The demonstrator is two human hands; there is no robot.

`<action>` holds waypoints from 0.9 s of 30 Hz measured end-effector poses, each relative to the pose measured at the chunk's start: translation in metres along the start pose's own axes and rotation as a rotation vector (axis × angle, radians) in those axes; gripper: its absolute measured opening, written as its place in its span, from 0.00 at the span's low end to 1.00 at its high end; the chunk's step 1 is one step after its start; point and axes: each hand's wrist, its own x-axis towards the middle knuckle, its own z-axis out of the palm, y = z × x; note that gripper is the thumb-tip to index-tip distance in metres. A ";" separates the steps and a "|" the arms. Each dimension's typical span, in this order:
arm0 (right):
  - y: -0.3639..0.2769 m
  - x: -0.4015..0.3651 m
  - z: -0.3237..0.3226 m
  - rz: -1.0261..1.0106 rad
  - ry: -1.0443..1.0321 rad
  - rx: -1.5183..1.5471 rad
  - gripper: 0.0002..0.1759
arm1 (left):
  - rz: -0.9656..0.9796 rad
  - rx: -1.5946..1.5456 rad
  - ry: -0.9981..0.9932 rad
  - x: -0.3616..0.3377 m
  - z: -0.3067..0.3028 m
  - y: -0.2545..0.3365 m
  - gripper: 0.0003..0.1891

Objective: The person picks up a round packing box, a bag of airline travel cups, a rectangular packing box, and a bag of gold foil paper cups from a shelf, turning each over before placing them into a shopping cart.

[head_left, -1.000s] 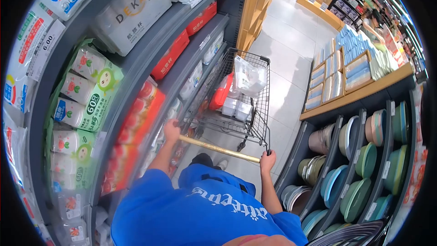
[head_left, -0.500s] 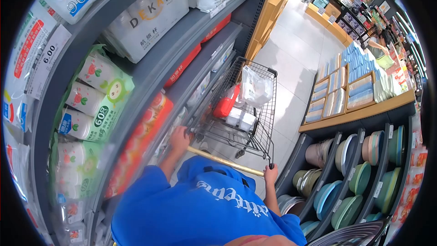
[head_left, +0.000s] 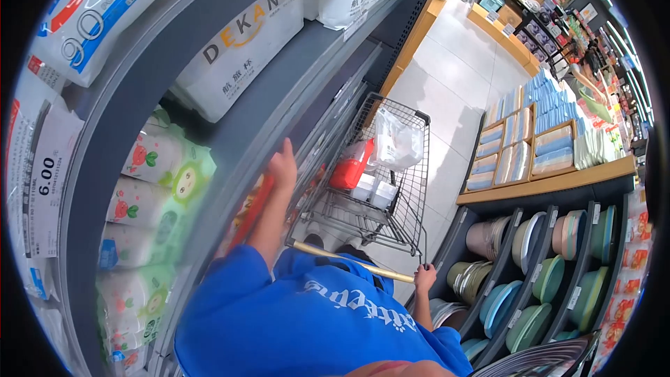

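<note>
"Head camera, looking down: where is the black wire shopping cart point(head_left: 427, 160), and who has it?"

"Just ahead of the person, beside the left-hand shelving; the right hand point(head_left: 424, 277) is clamped on the right end of its gold, bar-shaped handle point(head_left: 349, 260); the left hand point(head_left: 283, 167) is off the bar, a finger stretched out, gripping nothing that I can see; it is near the front edge of the dark grey shelf point(head_left: 314, 49), though I cannot tell whether it touches."

"How would you manage that well?"

"Firm right grip, I'd say; with 1 hand at a corner, the cart could swing; I'd mind the left forearm against the shelf edge too."

"And its load?"

"A red plastic pack point(head_left: 351, 165) by the basket's left edge; a clear bagged pack point(head_left: 398, 143) beside it; 2 white boxy packs point(head_left: 382, 195) nearer the handle."

"Floor and room?"

"Pale grey tiles point(head_left: 447, 73), shiny under the lights; stacked round plastic basins point(head_left: 499, 300) to the right; folded blue-and-white cloths point(head_left: 548, 101) beyond, on a wood-edged display point(head_left: 551, 183)."
</note>
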 end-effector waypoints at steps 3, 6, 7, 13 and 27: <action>-0.001 0.005 -0.008 0.072 -0.060 0.006 0.15 | -0.017 0.011 0.095 0.010 0.015 -0.013 0.24; 0.007 0.010 -0.007 0.082 -0.106 0.080 0.15 | -0.088 -0.043 0.127 0.009 0.020 -0.012 0.26; 0.013 0.013 -0.004 0.071 -0.107 0.092 0.15 | -0.088 -0.090 0.128 0.011 0.025 -0.025 0.26; 0.011 0.009 -0.004 0.062 -0.099 0.233 0.14 | -0.346 -0.277 0.213 0.005 0.019 0.022 0.19; 0.014 0.008 -0.003 0.087 -0.121 0.345 0.14 | -0.561 -0.535 0.159 0.027 0.043 -0.053 0.25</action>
